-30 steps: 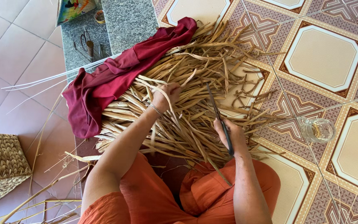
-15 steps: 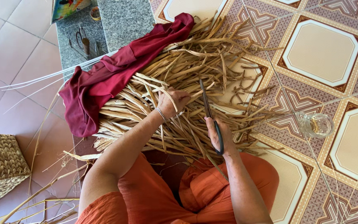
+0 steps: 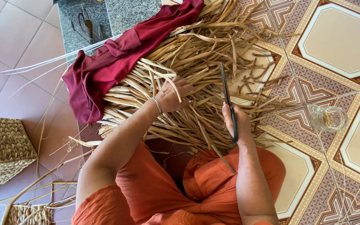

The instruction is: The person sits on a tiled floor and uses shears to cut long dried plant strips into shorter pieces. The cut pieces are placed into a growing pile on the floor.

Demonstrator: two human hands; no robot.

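Across the middle of the floor, I see the pile of dried palm strips (image 3: pixel 196 83) lying fanned out, its long axis running from near left to far right; most strips point up toward the far right, with loose ends splaying over the patterned tiles (image 3: pixel 338 33).

At the far left sits a woven basket (image 3: pixel 3 150), well apart from the pile, with loose strips and part of a woven frame (image 3: pixel 30 208) near it at the bottom edge. Thin pale stalks (image 3: pixel 51 60) lie across the plain tiles, running toward the grey stone slab (image 3: pixel 105 16), where a few small dark tools (image 3: pixel 86 25) rest. A dark red cloth (image 3: pixel 117 62) drapes over the left and far side of the pile, covering part of it.

My left hand (image 3: pixel 172 95) reaches forward from the orange-clothed lap (image 3: pixel 167 191), forearm angled up to the right, a thin bracelet (image 3: pixel 158 105) at the wrist. Its fingers are closed on a few strips at the middle of the pile, one strip bending over the knuckles.

My right hand (image 3: pixel 237 123) is raised just right of centre, wrist bent, and is clamped on the handle of a long dark blade (image 3: pixel 226 93), which points almost straight away from me, over the strips. The two hands are apart, with strips between them.

Further right, a clear glass jar (image 3: pixel 329 118) lies on the tiles, clear of the pile.
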